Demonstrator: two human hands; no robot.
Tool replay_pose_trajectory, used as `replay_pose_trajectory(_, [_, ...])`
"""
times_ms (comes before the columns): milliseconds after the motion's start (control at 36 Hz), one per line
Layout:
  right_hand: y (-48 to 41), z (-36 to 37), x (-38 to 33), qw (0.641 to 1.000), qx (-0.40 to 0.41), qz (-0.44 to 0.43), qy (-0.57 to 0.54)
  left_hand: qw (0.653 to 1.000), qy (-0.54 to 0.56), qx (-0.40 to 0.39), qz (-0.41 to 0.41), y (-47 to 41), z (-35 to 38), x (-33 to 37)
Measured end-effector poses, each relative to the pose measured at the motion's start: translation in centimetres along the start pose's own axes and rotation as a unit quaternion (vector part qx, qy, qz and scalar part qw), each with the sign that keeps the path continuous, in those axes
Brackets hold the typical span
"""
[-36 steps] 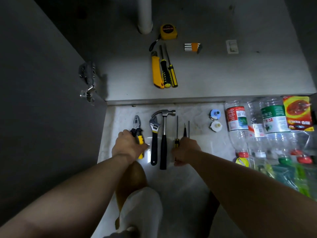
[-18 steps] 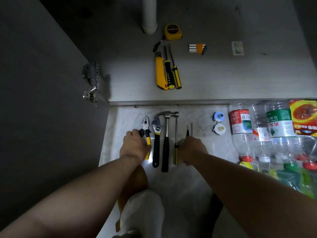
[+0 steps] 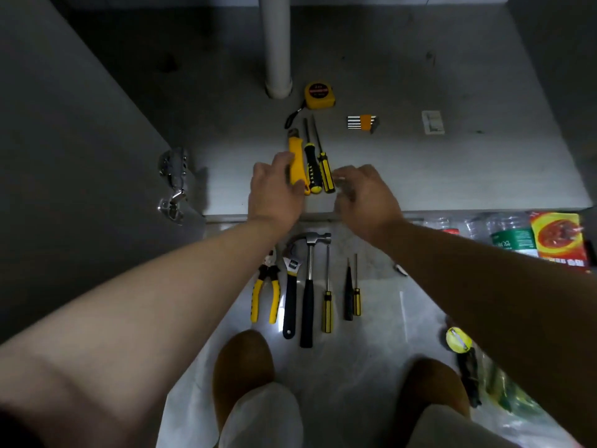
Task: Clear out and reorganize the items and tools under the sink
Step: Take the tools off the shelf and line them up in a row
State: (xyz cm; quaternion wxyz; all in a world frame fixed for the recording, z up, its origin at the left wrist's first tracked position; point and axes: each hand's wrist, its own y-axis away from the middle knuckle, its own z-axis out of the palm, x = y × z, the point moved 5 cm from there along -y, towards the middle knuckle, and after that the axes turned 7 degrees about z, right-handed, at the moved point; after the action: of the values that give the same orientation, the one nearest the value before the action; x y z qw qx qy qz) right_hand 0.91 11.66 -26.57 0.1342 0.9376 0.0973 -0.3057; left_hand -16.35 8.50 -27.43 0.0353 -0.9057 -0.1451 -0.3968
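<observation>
Grey and dim, the cabinet floor (image 3: 420,176) under the sink fills the upper half of the head view, with the drain pipe (image 3: 277,43) rising at top centre. Just above the cabinet's front edge, three tools lie side by side and touching: a utility knife (image 3: 295,150), a black-handled screwdriver (image 3: 311,163) and a yellow-and-black screwdriver (image 3: 325,171). Their long axes run up and down the frame, handles toward the bottom and tips toward the pipe. The left hand (image 3: 274,192) is the nearer one. Its half-curled fingers lie against the knife's left side and its thumb sits by the butt end, though I cannot tell whether a grip has closed. The right hand (image 3: 365,195) hovers just to the right of the yellow-and-black screwdriver, not touching it, with fingers loosely bent, a little spread and pinching nothing. The bundle thus sits between the two hands. Lower in the frame, pliers (image 3: 266,292), a wrench (image 3: 290,292) and a hammer (image 3: 308,286) lie in a row on the pale floor. I would judge the three are to be pulled down-frame along their length to join that row, with both hands closing inward across the handles.
</observation>
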Motion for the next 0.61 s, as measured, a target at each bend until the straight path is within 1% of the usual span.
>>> replay_pose_trajectory(83, [-2.1, 0.7, -0.6, 0.996, -0.073, -0.023, 0.056, 0.999, -0.017, -0.036, -0.010, -2.2, 0.5, -0.2])
replay_pose_trajectory(167, [-3.4, 1.3, -0.9, 0.989, -0.098, -0.020, 0.110, 0.998, -0.028, -0.046, -0.019, -3.7, 0.7, -0.2])
replay_pose_trajectory(222, [-3.9, 1.3, -1.2, 0.991, -0.082, -0.009, 0.108, 0.998, -0.030, -0.043, -0.038, -4.5, 0.8, -0.1])
replay_pose_trajectory(306, [-4.3, 0.9, -1.4, 0.994, -0.023, 0.007, 0.103, 0.994, -0.048, -0.043, -0.083, -5.4, 1.0, -0.1])
replay_pose_trajectory(389, [-4.5, 0.7, -1.2, 0.988, 0.016, 0.018, 0.155, 0.988, -0.081, -0.045, -0.122, -5.9, 0.9, -0.1])
replay_pose_trajectory(444, [-4.6, 0.6, -0.7, 0.986, 0.023, 0.049, 0.158, 0.985, -0.101, -0.053, -0.129, -6.0, 0.8, -0.2])
replay_pose_trajectory(500, [-4.4, 0.5, 0.1, 0.988, 0.013, 0.084, 0.130, 0.985, -0.098, -0.056, -0.134, -5.7, 0.5, -0.6])
replay_pose_trajectory(556, [-3.7, 0.4, 0.7, 0.989, 0.002, 0.109, 0.101, 0.989, -0.073, -0.045, -0.122, -4.9, 0.2, -1.0])
replay_pose_trajectory(611, [-2.3, 0.2, 1.2, 0.989, 0.008, 0.126, 0.083, 0.993, -0.038, -0.025, -0.105, -3.7, -0.1, -1.4])
